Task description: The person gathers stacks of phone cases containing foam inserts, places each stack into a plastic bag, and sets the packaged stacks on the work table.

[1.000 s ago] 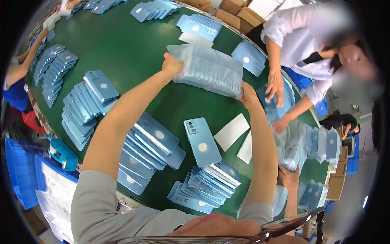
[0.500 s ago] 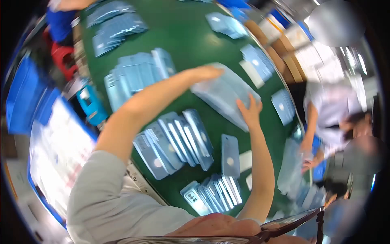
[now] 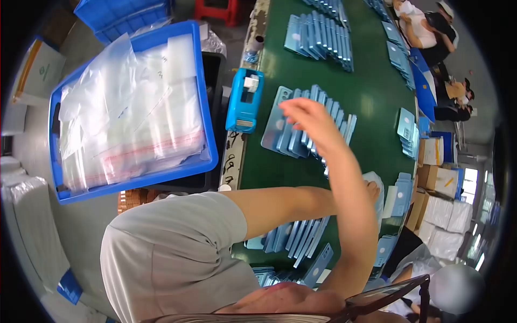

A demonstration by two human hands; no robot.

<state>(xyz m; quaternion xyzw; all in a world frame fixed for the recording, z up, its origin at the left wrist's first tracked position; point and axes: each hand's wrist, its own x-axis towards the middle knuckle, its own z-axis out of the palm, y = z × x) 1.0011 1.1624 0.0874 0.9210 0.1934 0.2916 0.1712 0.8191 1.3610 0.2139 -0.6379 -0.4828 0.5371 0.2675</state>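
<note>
My left arm crosses beneath my right arm, and my left hand (image 3: 373,190) grips a cloudy plastic bag (image 3: 380,180) over the green table. Most of that bag is hidden behind my right forearm. My right hand (image 3: 311,119) is raised over a leaning row of blue phone cases (image 3: 274,132), its fingers stretched out and holding nothing. Each case in the front shows camera holes and a pale round spot. Nearer my body, a second row of phone cases (image 3: 285,237) lies partly behind my left arm.
A teal tape dispenser (image 3: 245,102) stands at the table's left edge. Beside the table, a blue crate (image 3: 207,116) holds stacked clear plastic bags. More phone cases (image 3: 320,35) lie farther up the green table (image 3: 371,97). Other people (image 3: 425,27) are across the table at right.
My view has swung to the left, bringing the blue crate into full sight. My right hand has left the plastic bag and moved over the row of phone cases; my left hand is on the bag.
</note>
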